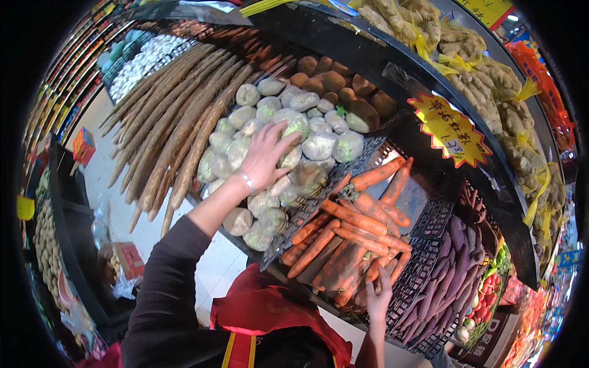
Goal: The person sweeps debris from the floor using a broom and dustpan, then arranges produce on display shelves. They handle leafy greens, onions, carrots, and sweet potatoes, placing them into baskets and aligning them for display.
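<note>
My left hand (264, 158), with a pale band on the wrist, lies fingers spread over a heap of round pale-green root vegetables (317, 145). It touches the top of the heap, and nothing shows enclosed in it. Lower right, my right hand (379, 294) is at the near edge of a pile of orange carrots (354, 216). Its thumb and fingers are at the end of one short carrot (378, 267); whether they grip it I cannot tell. Some carrots are dark with soil. A black plastic crate wall (303, 221) stands between the two heaps.
Long brown yams (184, 119) jut out at left. Purple sweet potatoes (448, 280) fill the right-hand crate. Brown roots (331, 80) lie behind the green ones. A yellow price sign (448, 129) hangs from the black shelf edge, below netted ginger (483, 83). A carton (126, 260) stands at left.
</note>
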A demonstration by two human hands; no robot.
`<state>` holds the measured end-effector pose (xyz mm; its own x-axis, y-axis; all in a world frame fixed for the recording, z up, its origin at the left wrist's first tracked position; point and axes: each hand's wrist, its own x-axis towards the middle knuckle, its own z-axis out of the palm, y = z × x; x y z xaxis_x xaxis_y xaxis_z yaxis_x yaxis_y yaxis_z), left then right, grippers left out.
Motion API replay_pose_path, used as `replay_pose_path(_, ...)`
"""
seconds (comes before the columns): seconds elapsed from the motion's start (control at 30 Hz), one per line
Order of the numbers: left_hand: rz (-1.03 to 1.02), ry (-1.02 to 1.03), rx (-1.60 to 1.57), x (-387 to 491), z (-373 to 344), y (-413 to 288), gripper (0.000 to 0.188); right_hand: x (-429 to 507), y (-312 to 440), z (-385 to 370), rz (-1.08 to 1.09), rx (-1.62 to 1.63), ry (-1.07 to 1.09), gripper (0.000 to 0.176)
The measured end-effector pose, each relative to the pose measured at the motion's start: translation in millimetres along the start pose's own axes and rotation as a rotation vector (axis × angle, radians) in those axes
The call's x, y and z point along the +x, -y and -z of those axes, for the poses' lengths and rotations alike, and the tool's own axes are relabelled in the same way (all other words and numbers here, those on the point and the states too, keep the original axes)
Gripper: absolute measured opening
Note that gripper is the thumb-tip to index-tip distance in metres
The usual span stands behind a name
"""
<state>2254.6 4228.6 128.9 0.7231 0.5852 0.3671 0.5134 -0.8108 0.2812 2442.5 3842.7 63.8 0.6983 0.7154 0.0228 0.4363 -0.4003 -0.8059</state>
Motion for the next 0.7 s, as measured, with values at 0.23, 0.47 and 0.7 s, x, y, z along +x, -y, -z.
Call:
replay_pose_path(0.23, -0.221, 0.339, 0.108, 86.5, -26.5, 52.8, 0.070, 76.5, 111.2, -79.2, 0.128, 0.020, 0.035, 0.042)
replay_pose_path(0.47, 0.138, -0.141, -0.493, 124.4, -23.6, 164.3, 0.048, 201.8, 156.5, -150.6, 0.461, -0.102, -0.088, 0.059)
replay_pose_path(0.7, -0.167, -0.235, -0.251, 121.3, -54.0, 100.5, 0.030, 318.0, 147.5, -170.9, 0.028, -0.910, 0.349, 0.096)
